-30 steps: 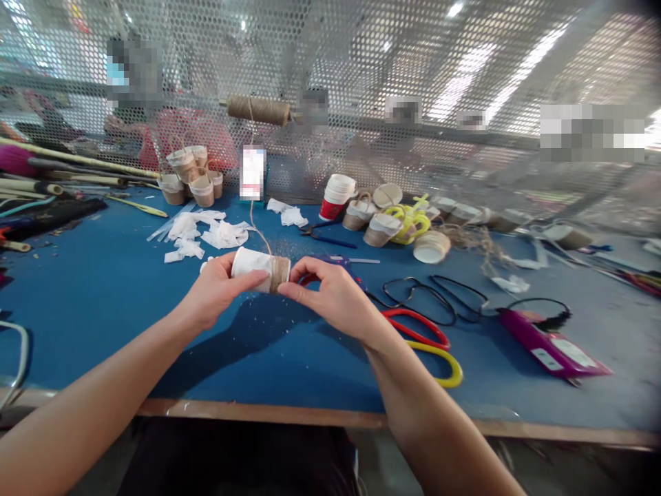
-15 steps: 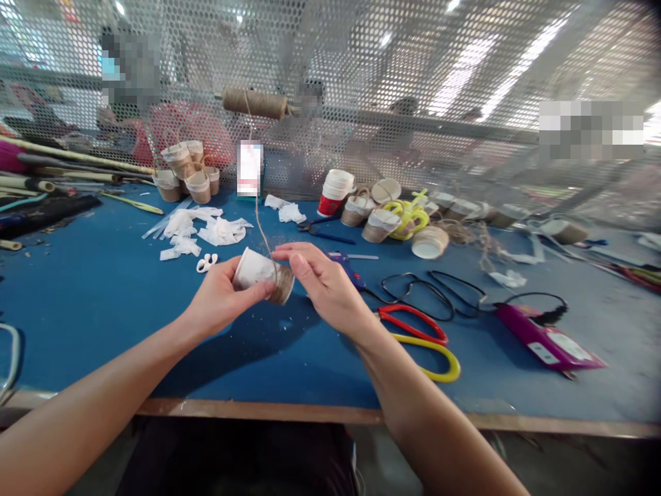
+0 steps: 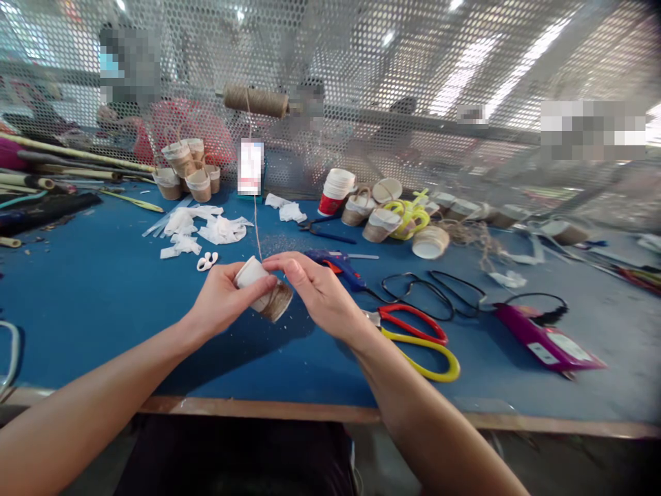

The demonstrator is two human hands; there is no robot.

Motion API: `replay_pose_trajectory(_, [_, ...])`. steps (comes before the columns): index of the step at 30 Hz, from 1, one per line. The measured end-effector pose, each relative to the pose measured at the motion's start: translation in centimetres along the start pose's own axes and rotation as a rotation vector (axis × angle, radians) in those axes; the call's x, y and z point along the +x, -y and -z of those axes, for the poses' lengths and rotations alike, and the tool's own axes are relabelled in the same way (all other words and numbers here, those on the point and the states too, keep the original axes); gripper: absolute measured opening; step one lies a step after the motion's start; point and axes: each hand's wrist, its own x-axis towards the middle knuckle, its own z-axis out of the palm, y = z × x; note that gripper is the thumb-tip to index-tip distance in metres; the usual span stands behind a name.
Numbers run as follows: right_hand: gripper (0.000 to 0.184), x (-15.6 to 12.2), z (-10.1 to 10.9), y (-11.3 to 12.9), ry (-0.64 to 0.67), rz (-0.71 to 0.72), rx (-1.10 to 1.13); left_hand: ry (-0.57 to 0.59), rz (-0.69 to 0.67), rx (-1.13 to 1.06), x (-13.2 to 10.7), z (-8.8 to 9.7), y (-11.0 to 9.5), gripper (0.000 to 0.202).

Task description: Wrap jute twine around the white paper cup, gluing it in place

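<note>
The cup (image 3: 277, 303) is tilted above the middle of the table (image 3: 129, 296), twine (image 3: 257, 231) round its right part; the left hand (image 3: 219, 300) pinches it, the right hand (image 3: 325, 293) reaches the twine, its grip unclear; glue gun (image 3: 352, 273) and scissors (image 3: 387, 313) right, spool (image 3: 257, 101) far

A blue-topped workbench (image 3: 320, 375) with a thin brownish front edge (image 3: 258, 408) spans the view. Behind it rises a perforated metal screen (image 3: 330, 41), crossed by a grey horizontal rail (image 3: 438, 129). Long, bright strips of light (image 3: 527, 62) slant through the holes at upper right; the dim floor (image 3: 379, 458) shows below.
</note>
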Motion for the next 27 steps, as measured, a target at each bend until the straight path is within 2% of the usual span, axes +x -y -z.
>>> replay_pose_trajectory(6, [0.035, -0.1, -0.5, -0.2, 0.015, 0.006, -0.002, 0.008, 0.026, -0.003, 0.2, 0.1, 0.2, 0.026])
replay_pose_trajectory(9, [0.031, 0.2, 0.1, -0.1, -0.009, -0.030, -0.059, -0.019, 0.054, 0.005, 0.3, 0.2, 0.5, 0.022])
replay_pose_trajectory(11, [0.028, 0.8, 1.5, -0.2, -0.068, -0.083, -0.173, -0.051, 0.063, 0.001, 0.4, 0.3, 0.6, 0.020])
replay_pose_trajectory(14, [0.024, 1.5, 4.6, -1.5, -0.196, -0.241, -0.497, -0.092, 0.051, 0.010, 0.4, 0.3, 0.5, 0.017])
replay_pose_trajectory(16, [0.014, 1.7, 6.5, -3.3, -0.155, -0.427, -0.746, -0.104, 0.040, 0.026, 0.3, 0.4, 0.2, 0.016])
replay_pose_trajectory(17, [0.011, 1.7, 7.2, -4.3, -0.136, -0.472, -0.771, -0.108, 0.033, 0.030, 0.2, 0.4, 0.1, 0.015])
replay_pose_trajectory(20, [0.036, 1.3, 8.1, -7.2, -0.100, -0.547, -0.769, -0.133, 0.000, 0.037, 0.0, 0.3, -0.2, 0.015])
replay_pose_trajectory(22, [0.042, 1.1, 8.0, -8.4, -0.109, -0.579, -0.743, -0.155, -0.023, 0.054, -0.1, 0.3, -0.2, 0.016])
replay_pose_trajectory(24, [0.039, 1.1, 7.9, -8.7, -0.134, -0.605, -0.698, -0.171, -0.040, 0.077, -0.1, 0.3, -0.1, 0.017])
replay_pose_trajectory(27, [0.022, 1.1, 8.1, -7.5, -0.167, -0.624, -0.578, -0.179, -0.067, 0.107, -0.2, 0.2, -0.1, 0.019])
